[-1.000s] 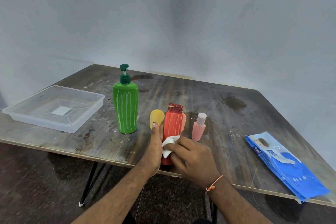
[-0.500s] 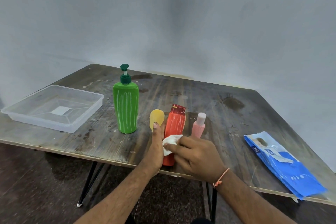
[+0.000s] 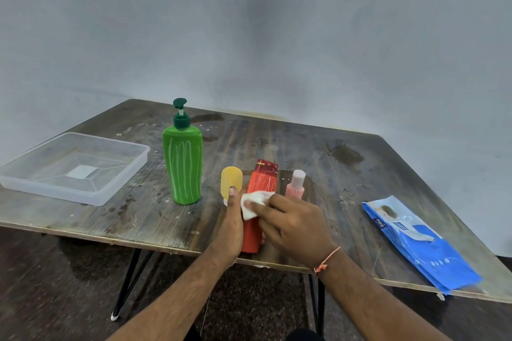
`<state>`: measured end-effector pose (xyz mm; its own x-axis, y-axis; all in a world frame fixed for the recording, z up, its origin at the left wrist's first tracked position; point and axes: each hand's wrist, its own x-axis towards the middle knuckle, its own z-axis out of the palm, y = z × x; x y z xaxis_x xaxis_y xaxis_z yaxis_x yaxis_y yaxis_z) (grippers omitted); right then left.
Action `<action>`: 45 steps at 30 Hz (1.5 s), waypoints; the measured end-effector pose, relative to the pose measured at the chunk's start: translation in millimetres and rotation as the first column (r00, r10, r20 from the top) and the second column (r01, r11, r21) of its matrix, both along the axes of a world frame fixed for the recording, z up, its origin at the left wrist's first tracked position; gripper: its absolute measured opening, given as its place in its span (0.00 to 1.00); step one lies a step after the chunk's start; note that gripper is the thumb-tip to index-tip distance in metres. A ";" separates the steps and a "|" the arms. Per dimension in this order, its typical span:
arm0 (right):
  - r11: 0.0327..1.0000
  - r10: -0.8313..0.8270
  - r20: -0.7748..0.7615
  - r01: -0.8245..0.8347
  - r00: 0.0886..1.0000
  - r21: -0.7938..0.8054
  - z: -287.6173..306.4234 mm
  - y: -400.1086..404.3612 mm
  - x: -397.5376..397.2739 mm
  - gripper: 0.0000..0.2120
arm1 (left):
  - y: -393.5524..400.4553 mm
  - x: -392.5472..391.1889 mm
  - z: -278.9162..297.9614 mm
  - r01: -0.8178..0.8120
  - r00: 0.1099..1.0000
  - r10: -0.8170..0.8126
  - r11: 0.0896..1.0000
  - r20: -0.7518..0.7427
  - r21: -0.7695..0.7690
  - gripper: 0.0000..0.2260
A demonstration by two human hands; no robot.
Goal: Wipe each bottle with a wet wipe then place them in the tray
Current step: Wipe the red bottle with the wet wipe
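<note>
Wipe (image 3: 256, 200) had slid up red bottle (image 3: 260, 191). Worn wooden table (image 3: 318, 163), grey wall. Left hand (image 3: 232, 225) gripped bottle; right hand (image 3: 293, 225), at 3 o'clock, pinched wipe.

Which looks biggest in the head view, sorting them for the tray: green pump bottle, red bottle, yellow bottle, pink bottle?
1. Green pump bottle
2. Red bottle, partly hidden by both hands
3. Yellow bottle and pink bottle: alike, both partly hidden, unranked

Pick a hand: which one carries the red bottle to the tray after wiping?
Left. The left hand already grips the red bottle, and the tray is on its side; the right hand holds the wipe.
</note>
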<state>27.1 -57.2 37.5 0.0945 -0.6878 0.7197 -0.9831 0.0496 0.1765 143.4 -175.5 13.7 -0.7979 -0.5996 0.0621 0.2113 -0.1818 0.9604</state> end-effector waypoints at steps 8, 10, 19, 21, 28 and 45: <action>0.999 0.011 -0.001 -0.011 1.000 0.036 -2.5 2.1 7.3 0.17 | -0.7 2.8 1.1 -0.002 1.000 0.002 1.000 0.030 0.012 0.46; 0.998 0.032 -0.020 -0.031 0.999 0.062 -8.2 7.1 7.5 0.16 | -1.0 2.3 1.7 -0.011 0.999 0.011 1.000 0.036 -0.015 0.48; 0.983 -0.171 0.101 0.177 0.980 -0.057 15.2 -15.7 5.3 0.19 | 4.8 1.5 4.7 0.010 0.998 -0.008 1.000 0.068 -0.026 0.42; 0.990 -0.136 0.122 0.139 0.983 -0.018 11.0 -12.0 7.8 0.19 | 5.6 1.6 5.7 0.005 0.999 -0.005 1.000 0.054 -0.004 0.39; 0.998 -0.059 0.061 0.058 0.996 0.022 -0.9 0.6 7.6 0.15 | 7.0 2.4 8.0 -0.010 1.000 0.010 1.000 0.010 0.018 0.38; 0.998 0.064 0.252 -0.059 0.966 -0.026 -0.3 7.9 -4.8 0.17 | 2.3 6.9 18.4 0.088 0.995 -0.080 0.986 -0.060 0.144 0.39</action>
